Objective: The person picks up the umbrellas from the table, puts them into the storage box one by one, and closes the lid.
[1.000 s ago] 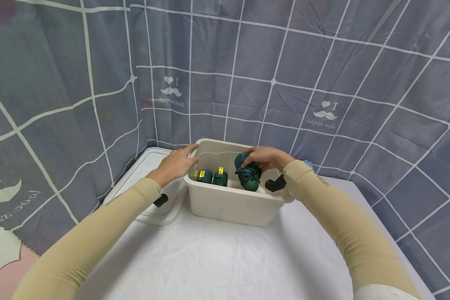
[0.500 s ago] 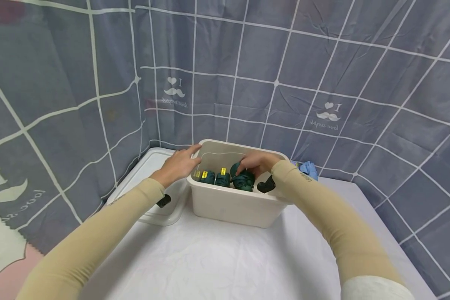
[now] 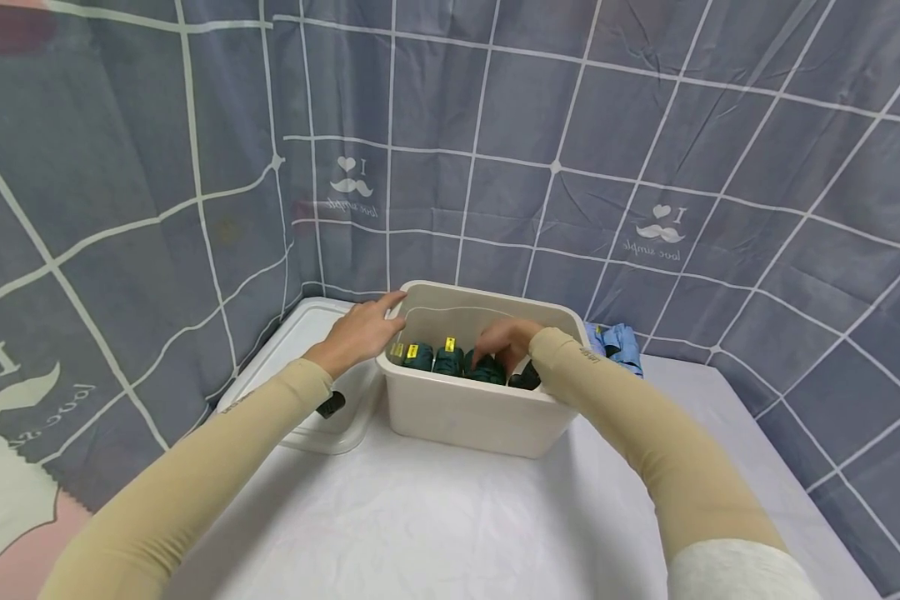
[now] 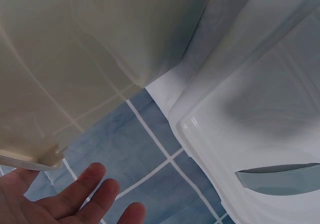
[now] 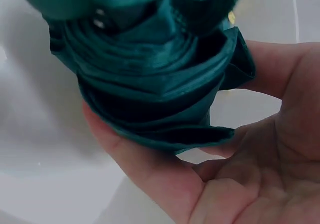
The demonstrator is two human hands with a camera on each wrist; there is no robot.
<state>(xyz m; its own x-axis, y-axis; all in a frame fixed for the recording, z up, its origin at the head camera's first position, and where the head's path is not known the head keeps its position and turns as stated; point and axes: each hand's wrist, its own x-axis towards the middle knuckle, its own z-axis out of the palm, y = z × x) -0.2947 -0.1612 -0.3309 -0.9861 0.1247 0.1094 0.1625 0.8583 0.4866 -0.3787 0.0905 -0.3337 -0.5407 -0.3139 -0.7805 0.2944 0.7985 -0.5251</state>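
Note:
My right hand (image 3: pixel 502 340) reaches down into a cream plastic box (image 3: pixel 465 421) and grips a dark green folded umbrella (image 3: pixel 483 371). Up close in the right wrist view, fingers and thumb curl round the umbrella's pleated fabric (image 5: pixel 145 83). Two similar dark green umbrellas, one in the middle (image 3: pixel 447 361) and one further left (image 3: pixel 418 358), lie to its left in the box with yellow tags showing. My left hand (image 3: pixel 360 333) rests on the box's left rim. In the left wrist view its other fingers (image 4: pixel 102 199) are spread loosely beside the rim.
A white lid (image 3: pixel 292 333) lies flat on the table left of the box. Behind the box's right end is a light blue fabric bundle (image 3: pixel 622 346). White cloth (image 3: pixel 420 525) covers the table, and a grey checked curtain (image 3: pixel 510 108) hangs behind and at the sides.
My right hand has lowered the green umbrella from above the box rim into the box, beside the other two, shifting slightly left. The left hand has stayed on the rim.

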